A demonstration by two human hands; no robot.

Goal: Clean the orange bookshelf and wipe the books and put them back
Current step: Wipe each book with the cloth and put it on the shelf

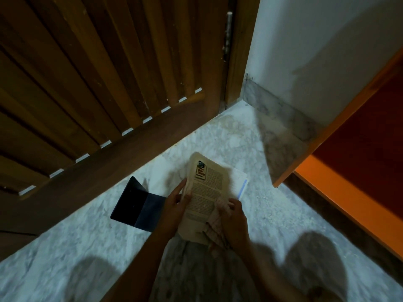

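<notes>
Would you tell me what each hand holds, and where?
The left hand grips the book by its left edge; the right hand holds a cloth against the book's lower right corner.

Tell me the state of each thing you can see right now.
yellowed book: closed, in both hands.
cloth: bunched on the book.
left hand: grips the book's left edge.
right hand: holds the cloth against the cover.
dark blue folder: open, on the floor.
</notes>
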